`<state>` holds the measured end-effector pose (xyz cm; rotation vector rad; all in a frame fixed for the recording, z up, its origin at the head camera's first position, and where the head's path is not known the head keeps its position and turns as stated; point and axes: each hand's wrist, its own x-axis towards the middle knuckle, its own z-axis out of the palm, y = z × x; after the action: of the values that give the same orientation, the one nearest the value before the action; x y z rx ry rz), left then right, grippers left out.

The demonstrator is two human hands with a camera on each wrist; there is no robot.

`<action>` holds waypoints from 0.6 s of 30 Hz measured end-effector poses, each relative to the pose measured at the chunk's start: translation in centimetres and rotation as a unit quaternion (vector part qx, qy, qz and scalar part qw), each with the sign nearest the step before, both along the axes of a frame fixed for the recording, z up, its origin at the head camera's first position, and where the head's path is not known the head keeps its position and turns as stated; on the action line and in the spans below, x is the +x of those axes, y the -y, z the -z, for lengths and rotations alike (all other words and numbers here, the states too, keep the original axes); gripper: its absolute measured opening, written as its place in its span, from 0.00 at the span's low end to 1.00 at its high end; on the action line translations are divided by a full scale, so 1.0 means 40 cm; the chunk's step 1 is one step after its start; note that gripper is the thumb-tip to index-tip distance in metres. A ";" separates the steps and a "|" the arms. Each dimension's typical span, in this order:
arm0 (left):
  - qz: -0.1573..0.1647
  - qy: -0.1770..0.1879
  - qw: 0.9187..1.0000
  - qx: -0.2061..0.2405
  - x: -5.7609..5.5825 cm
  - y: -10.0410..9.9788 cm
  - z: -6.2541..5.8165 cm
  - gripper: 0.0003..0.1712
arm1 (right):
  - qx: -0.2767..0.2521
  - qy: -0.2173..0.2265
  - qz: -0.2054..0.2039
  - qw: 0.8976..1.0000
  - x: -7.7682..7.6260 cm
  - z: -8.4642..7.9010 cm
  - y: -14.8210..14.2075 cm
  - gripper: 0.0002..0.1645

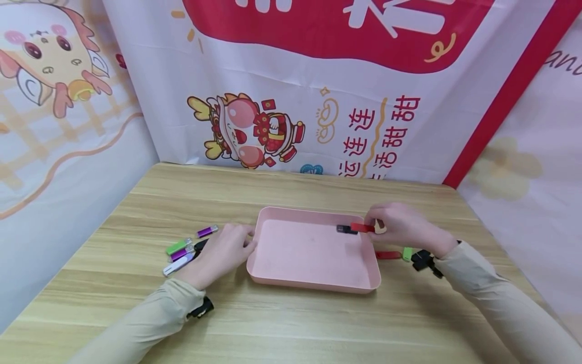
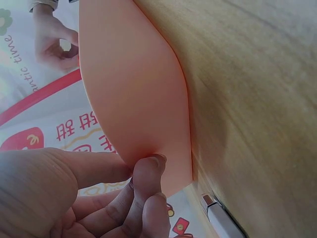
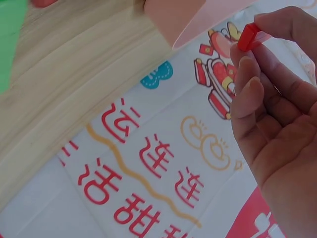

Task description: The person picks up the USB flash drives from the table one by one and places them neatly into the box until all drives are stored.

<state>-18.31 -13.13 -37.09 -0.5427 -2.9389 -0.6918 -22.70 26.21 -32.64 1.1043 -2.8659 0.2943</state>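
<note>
A shallow pink tray point(image 1: 313, 285) stands on the table. At its left end my left hand point(image 1: 227, 253) pinches the wall; the left wrist view has thumb and forefinger meeting at the tray's rim point(image 2: 99, 114). Over the right end, my right hand point(image 1: 400, 227) pinches a red USB stick point(image 1: 362, 227) between thumb and forefinger. Only the red stick's end point(image 3: 249, 37) shows in the right wrist view. A black USB stick point(image 1: 347, 229) appears inside the tray, just beyond the red one's tip; whether they touch I cannot tell.
Left of the tray lie several USB sticks: a purple one point(image 1: 207, 231), a green one point(image 1: 179, 246) and a white one point(image 1: 178, 264), partly beside my left hand. Right of it are a red stick point(image 1: 388, 255) and a green stick point(image 1: 407, 254). Printed cloth point(image 1: 291, 71) hangs behind the table.
</note>
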 end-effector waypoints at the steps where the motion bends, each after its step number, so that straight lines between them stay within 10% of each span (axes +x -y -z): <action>1: 0.000 -0.001 1.000 0.000 0.000 0.000 0.000 0.04 | -0.001 -0.001 -0.001 1.000 0.001 0.000 0.006 0.14; 18: -0.002 0.007 1.000 0.002 0.003 -0.001 0.000 0.08 | 0.057 -0.043 -0.011 0.997 -0.016 0.042 0.076 0.11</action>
<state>-18.19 -13.10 -37.08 -0.5325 -2.9508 -0.7046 -23.33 23.16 -34.30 1.1372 -2.8279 0.0817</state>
